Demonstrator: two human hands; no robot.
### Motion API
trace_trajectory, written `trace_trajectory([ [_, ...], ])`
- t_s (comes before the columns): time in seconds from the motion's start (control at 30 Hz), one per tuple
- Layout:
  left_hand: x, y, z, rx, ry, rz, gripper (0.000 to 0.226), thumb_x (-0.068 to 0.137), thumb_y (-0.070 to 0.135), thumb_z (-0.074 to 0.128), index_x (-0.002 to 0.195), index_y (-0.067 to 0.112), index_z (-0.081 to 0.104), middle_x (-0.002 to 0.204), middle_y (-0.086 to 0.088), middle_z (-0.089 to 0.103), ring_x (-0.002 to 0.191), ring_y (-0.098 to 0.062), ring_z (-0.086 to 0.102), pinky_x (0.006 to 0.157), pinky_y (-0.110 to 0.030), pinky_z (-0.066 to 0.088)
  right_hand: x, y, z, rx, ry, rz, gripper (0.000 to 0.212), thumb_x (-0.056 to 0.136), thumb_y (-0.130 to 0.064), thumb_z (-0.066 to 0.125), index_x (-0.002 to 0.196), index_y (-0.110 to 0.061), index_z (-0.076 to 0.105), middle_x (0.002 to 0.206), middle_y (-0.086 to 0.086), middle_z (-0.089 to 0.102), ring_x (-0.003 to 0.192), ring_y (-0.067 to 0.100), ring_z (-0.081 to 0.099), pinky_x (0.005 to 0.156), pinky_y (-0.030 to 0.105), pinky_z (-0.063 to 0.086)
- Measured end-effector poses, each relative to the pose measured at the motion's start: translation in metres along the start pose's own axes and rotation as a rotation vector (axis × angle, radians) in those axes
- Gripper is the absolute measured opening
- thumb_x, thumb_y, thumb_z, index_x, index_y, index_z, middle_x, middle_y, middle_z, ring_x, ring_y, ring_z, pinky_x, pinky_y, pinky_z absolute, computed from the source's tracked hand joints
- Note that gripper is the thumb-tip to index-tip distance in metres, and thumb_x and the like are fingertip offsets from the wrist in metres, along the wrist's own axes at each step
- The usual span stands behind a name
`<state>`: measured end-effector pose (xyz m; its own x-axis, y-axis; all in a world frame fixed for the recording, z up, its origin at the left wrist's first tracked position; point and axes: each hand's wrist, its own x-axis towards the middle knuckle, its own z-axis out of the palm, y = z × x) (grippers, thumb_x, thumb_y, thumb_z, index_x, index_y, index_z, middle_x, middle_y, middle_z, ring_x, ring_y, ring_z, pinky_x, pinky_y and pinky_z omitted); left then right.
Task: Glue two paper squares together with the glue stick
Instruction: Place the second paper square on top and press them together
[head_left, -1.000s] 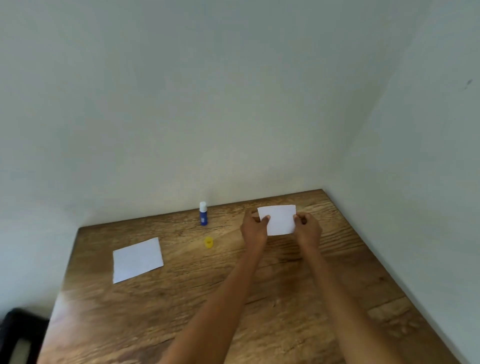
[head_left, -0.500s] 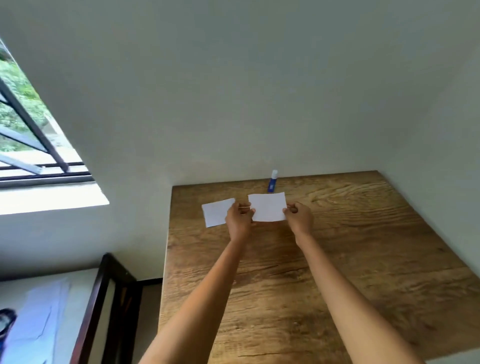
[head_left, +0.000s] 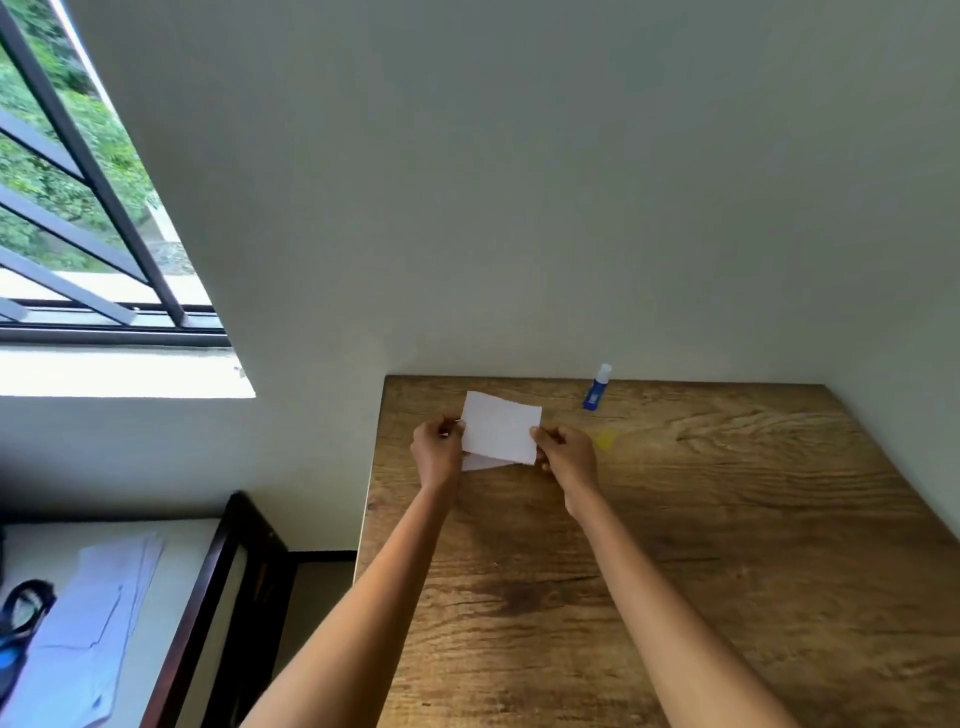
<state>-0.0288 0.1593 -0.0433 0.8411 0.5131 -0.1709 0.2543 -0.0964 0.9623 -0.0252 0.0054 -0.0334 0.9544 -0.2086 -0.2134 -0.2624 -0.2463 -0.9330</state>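
I hold a white paper square between both hands, just above the wooden table near its far left corner. My left hand pinches its left edge and my right hand pinches its right edge. Under it lies the second white paper square; only its lower edge shows, so I cannot tell whether the two touch. The blue glue stick stands uncapped by the wall, to the right of the papers. Its yellow cap lies on the table beside my right hand.
White walls close the table at the back and on the right. The table's left edge drops off just left of my left hand. Below left are a dark wooden frame, a surface with papers and a dark object. A barred window is upper left.
Both hands have carried the held square leftward across the table until it sits over the second square. The view has swung left with them, leaving glue stick and cap to the right.
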Motion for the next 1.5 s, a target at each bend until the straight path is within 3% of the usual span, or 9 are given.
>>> trace_trajectory([
  [0.23,0.019,0.006,-0.008,0.046,-0.049,0.052,0.023,0.091,0.005,0.051,0.107,0.006,0.066,0.113,-0.011,0.066,0.092,-0.014,0.055,0.077,-0.03,0.044,0.01,-0.017,0.007,0.033,-0.029,-0.029,0.009,0.087,-0.018,0.062,0.096,-0.019,0.066,0.085,-0.005,0.067,0.075,0.008,0.06,0.056,0.019,0.046],
  [0.5,0.031,0.027,-0.008,0.359,-0.399,0.272,0.022,0.09,0.007,0.053,0.107,0.01,0.066,0.112,-0.008,0.066,0.094,-0.013,0.053,0.08,-0.026,0.042,0.019,-0.038,0.008,-0.192,-0.234,-0.083,0.022,0.087,-0.023,0.064,0.1,-0.006,0.07,0.085,0.001,0.066,0.074,0.013,0.06,0.064,0.025,0.045],
  [0.6,0.036,0.033,-0.007,0.27,-0.373,0.233,0.022,0.088,0.011,0.059,0.11,0.009,0.062,0.112,-0.011,0.065,0.094,-0.017,0.057,0.078,-0.033,0.051,0.023,-0.039,0.008,-0.141,-0.184,-0.034,0.022,0.087,-0.02,0.064,0.096,-0.001,0.068,0.071,0.005,0.064,0.056,0.012,0.054,0.053,0.022,0.043],
  [0.73,0.037,0.028,-0.012,0.134,-0.321,0.077,0.031,0.081,0.014,0.068,0.11,0.008,0.059,0.11,-0.011,0.063,0.096,-0.026,0.062,0.081,-0.044,0.057,0.024,-0.033,0.009,-0.003,-0.099,0.049,0.017,0.089,-0.015,0.061,0.099,-0.002,0.063,0.072,0.007,0.064,0.056,0.014,0.059,0.055,0.024,0.052],
  [0.87,0.036,0.021,-0.02,0.078,-0.39,-0.061,0.032,0.08,0.007,0.068,0.11,-0.001,0.058,0.105,-0.02,0.065,0.064,-0.018,0.064,0.056,-0.028,0.057,0.022,-0.029,0.013,0.214,-0.021,0.195,0.007,0.09,-0.012,0.059,0.09,-0.006,0.055,0.078,0.011,0.062,0.062,0.018,0.061,0.063,0.03,0.056],
  [0.97,0.035,0.022,-0.025,0.009,-0.379,-0.117,0.032,0.082,0.004,0.066,0.111,-0.004,0.056,0.098,-0.023,0.066,0.057,-0.017,0.062,0.047,-0.023,0.055,0.018,-0.028,0.015,0.285,-0.042,0.27,0.007,0.091,-0.011,0.058,0.087,-0.007,0.054,0.075,0.01,0.062,0.061,0.016,0.061,0.053,0.023,0.056],
  [1.1,0.035,0.023,-0.028,0.032,-0.283,-0.103,0.024,0.083,0.006,0.065,0.105,-0.003,0.06,0.092,-0.019,0.066,0.06,-0.018,0.063,0.045,-0.021,0.055,0.013,-0.025,0.014,0.134,-0.073,0.251,0.013,0.09,-0.015,0.059,0.096,-0.004,0.059,0.074,0.008,0.065,0.059,0.014,0.061,0.048,0.021,0.051],
  [1.27,0.035,0.023,-0.031,0.18,-0.297,-0.048,0.019,0.084,0.006,0.064,0.1,-0.004,0.061,0.086,-0.018,0.065,0.056,-0.016,0.061,0.038,-0.017,0.05,0.008,-0.022,0.01,0.021,-0.069,0.23,0.018,0.09,-0.023,0.059,0.076,-0.012,0.062,0.067,0.004,0.062,0.057,0.012,0.056,0.049,0.02,0.047],
  [1.5,0.037,0.021,-0.032,0.293,-0.255,-0.019,0.018,0.082,0.01,0.068,0.098,0.003,0.065,0.081,-0.012,0.066,0.055,-0.016,0.059,0.044,-0.022,0.053,0.005,-0.023,0.005,-0.153,-0.116,0.248,0.015,0.086,-0.017,0.064,0.073,-0.009,0.062,0.067,0.004,0.062,0.056,0.011,0.054,0.05,0.02,0.045],
])
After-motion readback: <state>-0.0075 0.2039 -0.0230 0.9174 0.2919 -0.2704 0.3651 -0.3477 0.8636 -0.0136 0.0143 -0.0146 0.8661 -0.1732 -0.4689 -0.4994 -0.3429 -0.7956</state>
